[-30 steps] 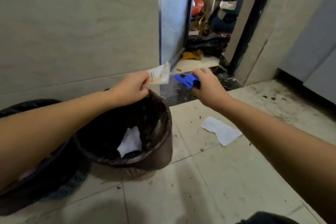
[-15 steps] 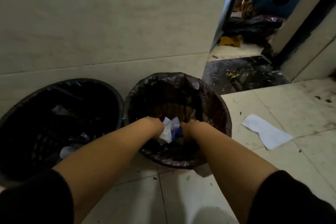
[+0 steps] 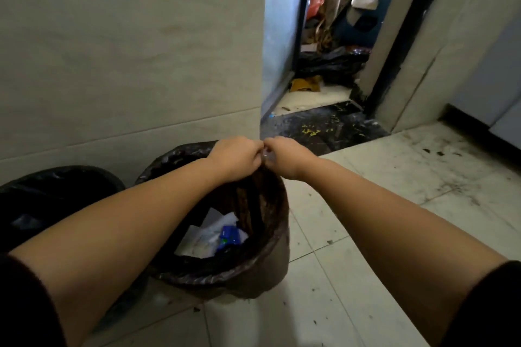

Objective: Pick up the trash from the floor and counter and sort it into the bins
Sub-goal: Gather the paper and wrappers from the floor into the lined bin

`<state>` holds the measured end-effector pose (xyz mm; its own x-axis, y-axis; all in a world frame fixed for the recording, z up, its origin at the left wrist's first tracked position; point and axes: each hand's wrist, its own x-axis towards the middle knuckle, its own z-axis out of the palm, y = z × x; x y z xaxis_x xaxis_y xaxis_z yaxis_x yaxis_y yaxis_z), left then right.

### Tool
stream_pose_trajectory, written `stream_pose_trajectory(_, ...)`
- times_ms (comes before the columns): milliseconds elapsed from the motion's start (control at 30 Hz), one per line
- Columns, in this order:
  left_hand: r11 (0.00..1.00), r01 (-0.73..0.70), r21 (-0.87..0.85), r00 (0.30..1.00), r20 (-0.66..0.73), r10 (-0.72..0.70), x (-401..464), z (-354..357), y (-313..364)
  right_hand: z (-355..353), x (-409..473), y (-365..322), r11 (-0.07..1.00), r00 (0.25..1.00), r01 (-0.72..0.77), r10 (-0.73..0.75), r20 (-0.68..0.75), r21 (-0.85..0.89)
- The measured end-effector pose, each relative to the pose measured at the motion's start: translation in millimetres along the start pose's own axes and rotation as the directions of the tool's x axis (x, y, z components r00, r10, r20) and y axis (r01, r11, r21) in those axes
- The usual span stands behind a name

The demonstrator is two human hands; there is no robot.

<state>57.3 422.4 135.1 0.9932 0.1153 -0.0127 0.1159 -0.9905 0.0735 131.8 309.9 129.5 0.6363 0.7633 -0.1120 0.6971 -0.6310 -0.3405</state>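
A brown bin [image 3: 225, 276] with a dark liner stands on the tiled floor in front of me. Inside it lie white paper scraps [image 3: 203, 236] and a blue wrapper [image 3: 231, 235]. My left hand [image 3: 234, 158] and my right hand [image 3: 287, 158] meet at the bin's far rim. Their fingertips pinch a small shiny bit of the bin liner [image 3: 266, 154] between them. A second, black bin [image 3: 64, 177] stands to the left, its inside dark. My arms hide part of both bins.
A pale tiled wall [image 3: 127, 51] rises right behind the bins. To the right, a dark threshold [image 3: 324, 127] leads into a doorway with black bags [image 3: 332, 65] and clutter. The floor tiles [image 3: 394, 177] on the right are speckled with dirt.
The card and the blue wrapper left my hands and now lie in the brown bin. Both hands rose from inside the bin to its far rim and closed together there.
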Motion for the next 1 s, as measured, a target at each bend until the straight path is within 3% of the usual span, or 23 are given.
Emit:
stream_pose_trajectory(133, 0.992, -0.125, -0.010, 0.989, -0.084, 0.124, 39, 1, 85, -26, -38, 96, 0.984, 0.983, -0.168, 0.162, -0.089, -0.066)
stream_pose_trajectory(267, 0.976, -0.212, -0.041, 0.975, 0.054, 0.214, 70, 54, 163, -18, -98, 214, 0.921, 0.921, -0.387, 0.385, -0.052, -0.040)
stream_pose_trajectory(400, 0.975, -0.219, -0.046, 0.948, 0.225, 0.224, 90, 121, 223, 20, -172, 315, 0.799, 0.797, -0.601, 0.600, 0.072, 0.002)
stream_pose_trajectory(567, 0.980, -0.192, -0.046, 0.898, 0.394, 0.195, 109, 201, 271, 71, -240, 397, 0.661, 0.649, -0.748, 0.748, 0.140, -0.060)
stream_pose_trajectory(733, 0.996, -0.079, -0.029, 0.920, 0.383, 0.084, 136, 258, 290, 118, -268, 441, 0.490, 0.473, -0.872, 0.854, 0.216, -0.027)
stream_pose_trajectory(867, 0.999, 0.021, -0.045, 0.903, 0.429, 0.001, 156, 291, 293, 141, -276, 454, 0.478, 0.464, -0.877, 0.869, 0.173, -0.047)
stream_pose_trajectory(1000, 0.999, 0.017, -0.029, 0.925, 0.379, -0.005, 160, 301, 297, 143, -274, 453, 0.554, 0.540, -0.829, 0.829, 0.148, -0.079)
